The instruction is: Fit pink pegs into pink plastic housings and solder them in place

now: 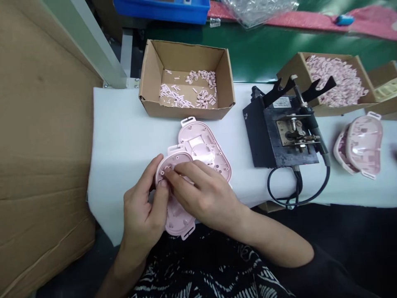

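My left hand (143, 211) grips a pink oval plastic shell (175, 215) by its left edge, holding it over the table's near edge. My right hand (201, 190) lies across the shell, its fingertips pinched together at the shell's upper left, pressing on something too small to make out. A second pink shell (203, 142) lies flat on the white table (124, 136) just behind the held one, partly covered by it.
An open cardboard box (186, 78) with small pink parts stands behind the shells. A black fixture with a soldering iron and cable (288, 128) sits to the right. Stacked pink shells (359, 145) and another box of pink parts (335, 80) lie far right. A large cardboard wall (40, 145) stands left.
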`<state>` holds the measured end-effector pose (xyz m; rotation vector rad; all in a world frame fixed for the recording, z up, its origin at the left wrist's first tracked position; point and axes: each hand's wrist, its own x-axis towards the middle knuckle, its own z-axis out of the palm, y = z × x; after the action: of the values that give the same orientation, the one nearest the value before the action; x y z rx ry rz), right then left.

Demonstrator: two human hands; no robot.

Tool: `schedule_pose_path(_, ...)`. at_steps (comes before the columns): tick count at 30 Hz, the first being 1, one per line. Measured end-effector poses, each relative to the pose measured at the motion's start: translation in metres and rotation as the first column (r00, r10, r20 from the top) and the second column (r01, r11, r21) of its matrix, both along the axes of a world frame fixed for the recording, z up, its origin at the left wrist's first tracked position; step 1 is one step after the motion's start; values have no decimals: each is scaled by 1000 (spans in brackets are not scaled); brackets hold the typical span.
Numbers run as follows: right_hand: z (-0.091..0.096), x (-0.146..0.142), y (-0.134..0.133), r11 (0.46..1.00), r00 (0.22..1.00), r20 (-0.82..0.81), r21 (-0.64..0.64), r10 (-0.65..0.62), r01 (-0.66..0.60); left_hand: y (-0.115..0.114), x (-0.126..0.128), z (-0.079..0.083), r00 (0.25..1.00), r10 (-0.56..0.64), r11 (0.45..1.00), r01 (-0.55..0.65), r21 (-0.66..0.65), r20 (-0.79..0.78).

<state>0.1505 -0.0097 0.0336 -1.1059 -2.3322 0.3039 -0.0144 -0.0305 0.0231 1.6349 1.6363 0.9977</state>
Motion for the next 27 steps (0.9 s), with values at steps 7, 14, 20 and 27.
schedule_pose_path(7,-7,16,6,987,942,-333,-137,33,-83,4,-5,-10,998,45,995,-42,-89,32)
schedule_pose_path(14,-7,18,9,986,936,-316,-119,-153,121,3,1,-4,995,59,998,-60,-20,-76)
schedule_pose_path(20,-8,21,15,980,915,-401,-193,-34,-48,4,9,10,988,-54,993,69,101,-145)
schedule_pose_path(27,-5,22,13,944,906,-412,-327,-96,-48,8,16,13,977,-106,989,123,83,-186)
